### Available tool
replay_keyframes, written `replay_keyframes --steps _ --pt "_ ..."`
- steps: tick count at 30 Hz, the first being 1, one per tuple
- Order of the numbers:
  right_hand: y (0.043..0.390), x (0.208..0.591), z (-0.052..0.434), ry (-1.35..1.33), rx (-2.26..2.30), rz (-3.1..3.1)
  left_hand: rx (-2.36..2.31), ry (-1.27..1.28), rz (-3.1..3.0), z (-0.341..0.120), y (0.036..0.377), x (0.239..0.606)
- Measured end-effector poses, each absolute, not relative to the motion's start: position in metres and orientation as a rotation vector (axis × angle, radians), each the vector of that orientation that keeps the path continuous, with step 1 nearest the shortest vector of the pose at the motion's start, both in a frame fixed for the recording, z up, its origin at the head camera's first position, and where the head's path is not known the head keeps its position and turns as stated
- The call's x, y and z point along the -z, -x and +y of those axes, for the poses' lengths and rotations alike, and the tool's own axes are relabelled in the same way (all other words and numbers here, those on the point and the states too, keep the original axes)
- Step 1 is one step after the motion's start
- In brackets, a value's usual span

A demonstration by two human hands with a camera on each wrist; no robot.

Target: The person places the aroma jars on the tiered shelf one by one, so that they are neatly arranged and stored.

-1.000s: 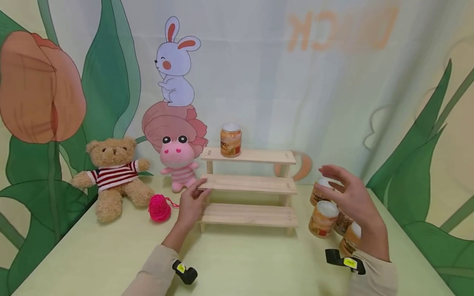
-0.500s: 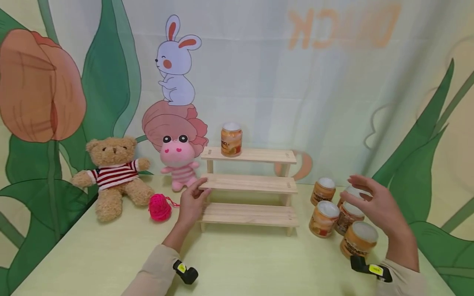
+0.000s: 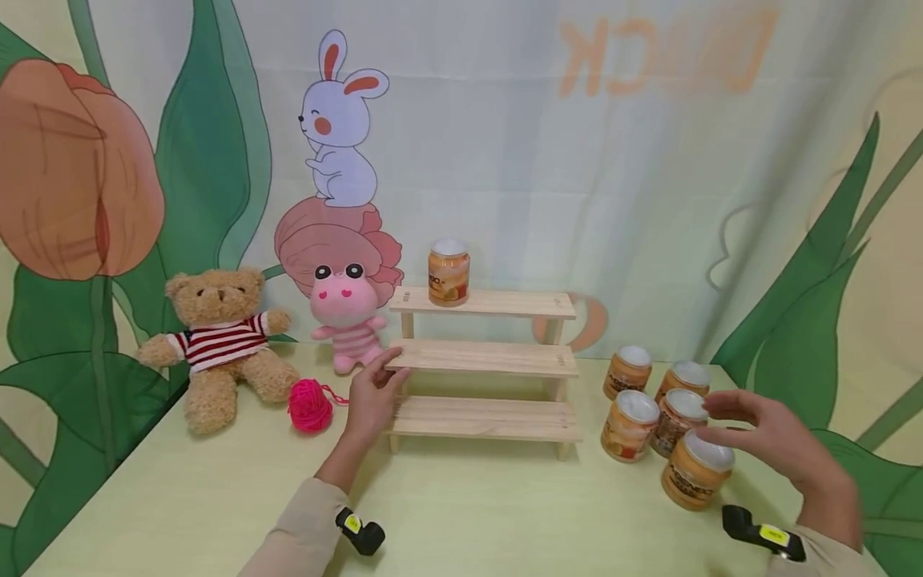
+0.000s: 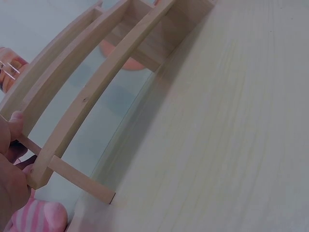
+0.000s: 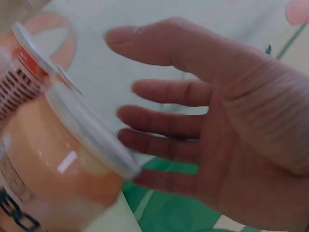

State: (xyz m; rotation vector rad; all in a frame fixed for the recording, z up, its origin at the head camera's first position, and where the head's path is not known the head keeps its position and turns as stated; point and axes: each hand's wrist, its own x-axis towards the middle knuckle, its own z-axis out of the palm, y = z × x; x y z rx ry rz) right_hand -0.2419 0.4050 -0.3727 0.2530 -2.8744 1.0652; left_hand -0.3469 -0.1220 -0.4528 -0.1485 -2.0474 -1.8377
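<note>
- Pale printed curtain (image 3: pixel 505 160) hangs behind the light table (image 3: pixel 476 521), where a teddy bear (image 3: pixel 223 344) sits left of the wooden rack (image 3: pixel 490 417).
- One jar (image 3: pixel 449 276) stands upright on the top shelf (image 3: pixel 515 304), toward its left end; five more jars (image 3: pixel 630 433) stand upright on the table, grouped right of the rack.
- With my left hand (image 3: pixel 372 401) I pinch the left end of the middle shelf (image 3: pixel 490 358), fingers and thumb curled about the wood.
- My right hand (image 3: pixel 782 437) holds nothing: thumb and fingers are well apart, close by the front jar (image 3: pixel 688 481), and I cannot tell whether a fingertip touches its white lid (image 3: pixel 712 454).
- I judge the step in hand as work around these jars, with the rack steadied; a light pinch should do, as hard pressure could shift it.
- To take the front jar well, I would lower my palm beside its body and close evenly below the lid, minding the jars just behind.
- My left arm (image 3: pixel 303 521) slants up from the lower edge, its hand reaching forward; my right arm (image 3: pixel 829 505) enters from the lower right, palm turned inward, fingers reaching across toward the jars.
</note>
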Motion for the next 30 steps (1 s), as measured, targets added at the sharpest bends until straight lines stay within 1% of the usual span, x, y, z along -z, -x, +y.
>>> replay_keyframes --steps 11,21,30 --pt "0.237 0.392 0.424 -0.425 -1.390 -2.965 1.840 0.133 -2.045 -0.121 0.347 0.452" --pt "0.245 0.421 0.438 -0.425 -1.693 -2.903 1.848 0.146 -2.038 -0.119 0.346 0.452" --pt "0.247 0.440 0.443 -0.538 -1.911 -2.777 1.841 0.132 -2.060 -0.120 0.342 0.447"
